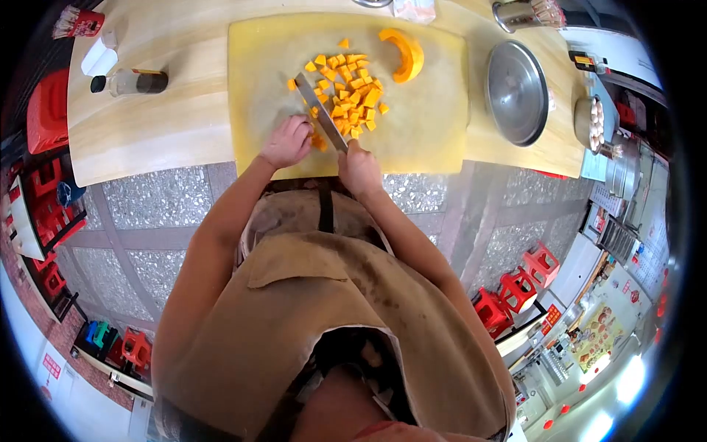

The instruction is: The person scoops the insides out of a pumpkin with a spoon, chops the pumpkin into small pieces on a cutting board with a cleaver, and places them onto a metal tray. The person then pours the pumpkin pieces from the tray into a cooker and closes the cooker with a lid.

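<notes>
My right hand point(359, 166) is closed around the handle of a kitchen knife point(318, 109), near the front edge of a yellowish cutting board point(431, 136). The blade points away and to the left. Just left of it, my left hand point(289, 140) has its fingers curled down at an orange pumpkin piece point(318, 141) on the board. How firmly that piece is gripped is partly hidden. Right of the blade lies a heap of pumpkin cubes point(357, 99), with a few loose ones around it. A curved pumpkin wedge point(403, 55) rests farther back on the board.
On the wooden table point(162, 59), a dark-capped bottle point(131, 82) lies to the left. A round metal lid or tray point(517, 93) is on the right. Toothpick-like sticks fill a red holder point(79, 22) at the far left. Red stools point(517, 289) stand on the floor.
</notes>
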Motion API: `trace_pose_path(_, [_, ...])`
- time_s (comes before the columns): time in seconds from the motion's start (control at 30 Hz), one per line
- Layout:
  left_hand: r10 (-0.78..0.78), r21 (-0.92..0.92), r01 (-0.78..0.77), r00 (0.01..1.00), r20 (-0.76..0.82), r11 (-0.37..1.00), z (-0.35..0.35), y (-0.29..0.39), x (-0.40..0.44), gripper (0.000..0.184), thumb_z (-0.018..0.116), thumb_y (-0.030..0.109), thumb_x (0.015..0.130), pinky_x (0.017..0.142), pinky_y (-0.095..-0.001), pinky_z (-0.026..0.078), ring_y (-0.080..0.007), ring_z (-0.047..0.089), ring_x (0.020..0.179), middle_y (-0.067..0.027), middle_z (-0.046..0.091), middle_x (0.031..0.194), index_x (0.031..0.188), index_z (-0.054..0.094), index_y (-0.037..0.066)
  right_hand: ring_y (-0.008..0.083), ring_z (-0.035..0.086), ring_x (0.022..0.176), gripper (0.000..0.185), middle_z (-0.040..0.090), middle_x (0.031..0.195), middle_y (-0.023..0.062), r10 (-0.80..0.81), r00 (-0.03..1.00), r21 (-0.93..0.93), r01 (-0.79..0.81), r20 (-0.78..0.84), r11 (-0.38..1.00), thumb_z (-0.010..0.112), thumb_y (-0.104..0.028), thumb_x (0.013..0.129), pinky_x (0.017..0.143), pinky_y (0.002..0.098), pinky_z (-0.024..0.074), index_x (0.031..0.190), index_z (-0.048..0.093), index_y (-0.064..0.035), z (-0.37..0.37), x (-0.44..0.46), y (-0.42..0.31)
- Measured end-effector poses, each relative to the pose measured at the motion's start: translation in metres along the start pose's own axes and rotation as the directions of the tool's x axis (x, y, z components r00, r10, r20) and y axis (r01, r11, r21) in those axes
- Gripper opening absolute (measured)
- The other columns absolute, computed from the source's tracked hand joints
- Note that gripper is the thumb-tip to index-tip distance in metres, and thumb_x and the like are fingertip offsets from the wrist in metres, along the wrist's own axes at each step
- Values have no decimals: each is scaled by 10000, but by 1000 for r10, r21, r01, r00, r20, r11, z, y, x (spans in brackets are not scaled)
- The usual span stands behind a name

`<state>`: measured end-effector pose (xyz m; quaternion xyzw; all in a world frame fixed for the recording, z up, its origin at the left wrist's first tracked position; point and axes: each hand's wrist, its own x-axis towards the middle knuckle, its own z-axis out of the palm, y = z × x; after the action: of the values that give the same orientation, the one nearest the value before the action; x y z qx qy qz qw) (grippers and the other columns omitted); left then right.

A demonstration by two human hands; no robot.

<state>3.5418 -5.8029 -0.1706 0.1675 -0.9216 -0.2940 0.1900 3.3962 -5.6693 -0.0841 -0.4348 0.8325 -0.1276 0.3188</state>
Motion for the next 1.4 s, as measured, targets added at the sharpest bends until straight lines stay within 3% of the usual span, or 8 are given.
trace_pose_path(0.33, [-72,84,75,997,-37,994,3,0,-12,208,609,91,708,763,-377,475,-298,534,925,-114,510,983,902,533,78,390,638,691,138,627,746,239,75,980,-185,-41,183,982,503,-128,807,625,481,518,875,477,-12,-12,-12,-18])
trace_pose_path(0.47, [-142,75,142,990,5,987,8,-2,-19,199,596,76,713,774,-382,476,-305,541,922,-119,515,989,903,537,73,408,617,639,150,608,683,237,-53,998,-142,58,34,988,513,-161,823,586,495,505,847,469,-19,41,7,1])
trace_pose_path(0.6, [-3,84,5,999,-34,996,-1,-2,-13,218,601,72,712,786,-380,476,-316,539,929,-128,512,1019,920,537,57,387,619,607,147,602,656,194,-149,988,-159,141,-41,977,519,-166,820,578,477,510,842,465,-31,22,12,6])
trace_pose_path(0.73, [-193,24,203,955,-224,979,-43,35,-3,319,613,100,742,877,-421,420,-353,470,1031,-173,468,1112,1038,509,41,311,641,671,168,608,769,156,-122,992,-215,116,-12,970,519,-103,775,605,417,524,913,475,-18,-19,4,19])
trace_pose_path(0.8, [-320,-43,352,786,-529,935,-55,52,13,541,669,265,744,941,-493,341,-401,393,1118,-193,421,1185,1183,442,47,269,611,685,216,570,762,106,-418,869,-299,339,-263,892,535,-110,760,622,381,511,947,483,-14,-29,1,34])
trace_pose_path(1.0, [-360,194,370,929,-85,909,-22,85,83,1018,696,613,596,1020,-593,174,-455,225,1267,-198,309,1344,1368,290,89,248,555,649,302,531,740,88,-531,796,-451,375,-291,810,620,-140,694,592,341,444,947,491,-40,-34,13,63])
trace_pose_path(1.27, [-307,226,306,951,-30,925,15,57,113,945,679,575,640,1030,-592,160,-391,231,1302,-171,273,1399,1380,295,129,187,534,637,191,489,725,42,-643,735,-506,481,-213,717,521,-111,740,573,298,425,918,477,-59,-40,4,79])
trace_pose_path(1.4, [-278,245,320,941,-193,915,21,19,109,809,639,525,705,1022,-586,179,-372,305,1250,-169,354,1331,1339,347,116,173,521,631,182,473,707,32,-706,671,-510,537,-225,672,528,-121,724,572,292,421,891,472,-73,-54,0,92])
